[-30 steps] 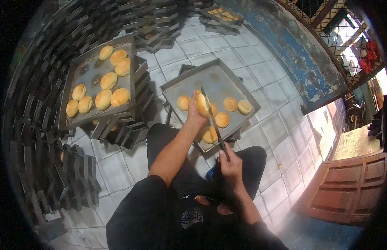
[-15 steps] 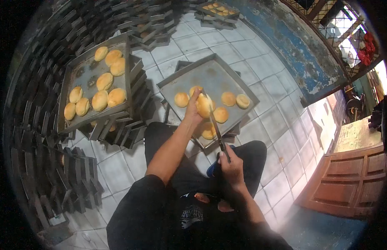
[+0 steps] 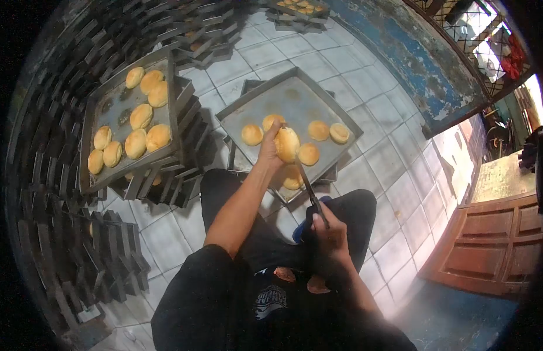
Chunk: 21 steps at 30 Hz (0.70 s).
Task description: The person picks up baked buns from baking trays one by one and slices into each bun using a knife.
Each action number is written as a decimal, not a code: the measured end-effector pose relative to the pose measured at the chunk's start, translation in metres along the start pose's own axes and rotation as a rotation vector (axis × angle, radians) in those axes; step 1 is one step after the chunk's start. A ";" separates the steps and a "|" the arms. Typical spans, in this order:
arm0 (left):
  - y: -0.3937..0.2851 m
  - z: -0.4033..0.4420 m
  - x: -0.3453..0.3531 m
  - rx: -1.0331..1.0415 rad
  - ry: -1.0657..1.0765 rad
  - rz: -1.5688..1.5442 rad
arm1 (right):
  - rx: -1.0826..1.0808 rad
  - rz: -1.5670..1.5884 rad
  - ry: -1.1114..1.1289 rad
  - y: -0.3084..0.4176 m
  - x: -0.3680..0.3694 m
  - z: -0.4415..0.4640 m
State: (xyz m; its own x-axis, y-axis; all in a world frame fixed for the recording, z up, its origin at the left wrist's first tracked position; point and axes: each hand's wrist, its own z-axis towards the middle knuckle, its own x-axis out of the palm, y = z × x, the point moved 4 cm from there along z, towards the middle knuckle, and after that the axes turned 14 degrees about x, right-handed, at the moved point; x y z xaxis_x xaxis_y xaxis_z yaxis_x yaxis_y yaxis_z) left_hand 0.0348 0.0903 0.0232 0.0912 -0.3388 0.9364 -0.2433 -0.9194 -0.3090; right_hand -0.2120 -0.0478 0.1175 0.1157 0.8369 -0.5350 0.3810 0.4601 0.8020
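Note:
My left hand is wrapped round a golden bun, held above the metal tray in front of my knees. A knife is gripped by its dark handle in my right hand, its blade pointing up and away from me. The blade's upper part is hidden at the bun, so I cannot tell how deep it sits. Several round buns lie on the tray around my left hand, among them a bun to the left and a paler-topped bun at the right.
At the left, another tray of buns rests on a stack of trays. Many more stacked trays line the left side. A further tray of buns stands at the far end. A wooden panel is on the right, over white tiles.
My right hand and the knife have drawn slightly down and back, and less of the blade shows beside the bun. The bun has turned a little in my left hand.

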 end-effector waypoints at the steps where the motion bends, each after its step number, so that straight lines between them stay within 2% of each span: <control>1: 0.009 -0.002 0.001 -0.009 -0.018 0.033 | 0.025 0.023 -0.006 0.004 -0.001 0.001; 3: 0.029 -0.007 0.004 -0.029 -0.026 0.070 | 0.027 0.129 0.015 -0.008 0.002 0.021; 5: 0.044 -0.014 -0.003 -0.055 -0.077 0.079 | 0.067 0.134 0.029 0.021 0.004 0.044; 9: 0.024 -0.008 -0.001 0.001 -0.115 0.064 | 0.070 0.151 0.053 0.024 0.008 0.051; 11: 0.009 0.005 -0.010 0.029 -0.156 -0.019 | -0.035 0.139 0.041 0.011 0.002 0.030; 14: 0.003 0.000 -0.001 -0.022 -0.217 0.004 | 0.037 0.032 -0.001 -0.027 0.005 0.008; 15: 0.010 -0.004 0.000 -0.030 -0.219 0.004 | 0.044 0.092 -0.008 -0.038 0.010 0.011; 17: 0.029 -0.014 0.003 0.027 -0.238 0.137 | 0.082 0.165 0.000 -0.021 0.011 0.023; 18: 0.038 -0.020 0.004 0.022 -0.235 0.139 | 0.111 0.237 0.019 -0.010 0.015 0.034; 20: 0.053 -0.027 0.004 -0.104 -0.217 0.054 | 0.113 0.169 -0.020 0.004 0.020 0.056; 21: 0.052 -0.022 0.001 -0.035 -0.208 0.056 | 0.096 0.172 0.005 0.011 0.020 0.063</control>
State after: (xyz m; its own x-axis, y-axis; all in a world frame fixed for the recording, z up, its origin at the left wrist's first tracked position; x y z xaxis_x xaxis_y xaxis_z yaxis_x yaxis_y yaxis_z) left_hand 0.0015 0.0461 0.0119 0.2726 -0.4264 0.8625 -0.2867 -0.8917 -0.3502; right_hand -0.1476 -0.0450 0.0990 0.1824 0.9021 -0.3910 0.4418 0.2801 0.8523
